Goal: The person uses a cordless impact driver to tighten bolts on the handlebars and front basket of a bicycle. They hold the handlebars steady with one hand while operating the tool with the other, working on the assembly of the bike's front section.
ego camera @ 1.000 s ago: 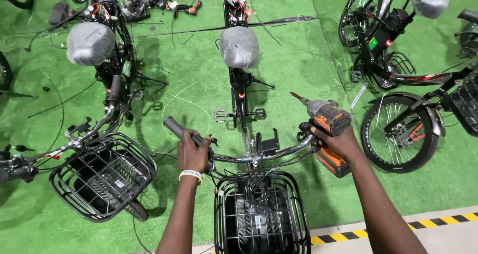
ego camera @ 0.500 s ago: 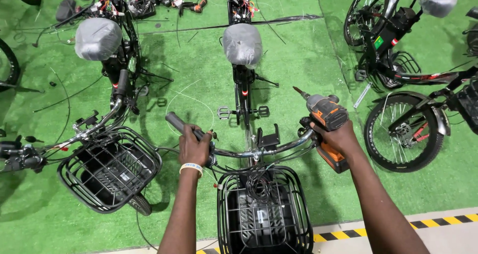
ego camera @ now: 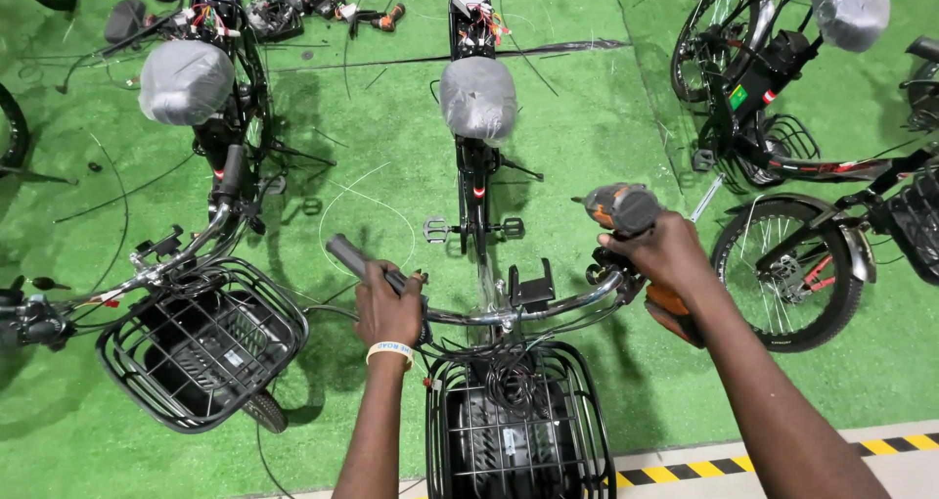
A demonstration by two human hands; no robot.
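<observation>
The handlebar [ego camera: 509, 313] of the middle bicycle [ego camera: 479, 166] is gripped near its grey grip [ego camera: 354, 257] by the left hand [ego camera: 388, 310], fingers wrapped shut around the bar; an orange cordless drill [ego camera: 626, 227] is clasped in the right hand [ego camera: 667, 254] — held over the bar's right end, above the black wire basket [ego camera: 509, 430].

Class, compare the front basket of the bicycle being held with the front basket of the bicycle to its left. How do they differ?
The middle basket sits square to the camera and holds coiled cables; the left basket is turned at an angle and looks free of cables. The left hand grips the handlebar above the middle basket; nobody touches the other bicycle. Both are black wire.
</observation>
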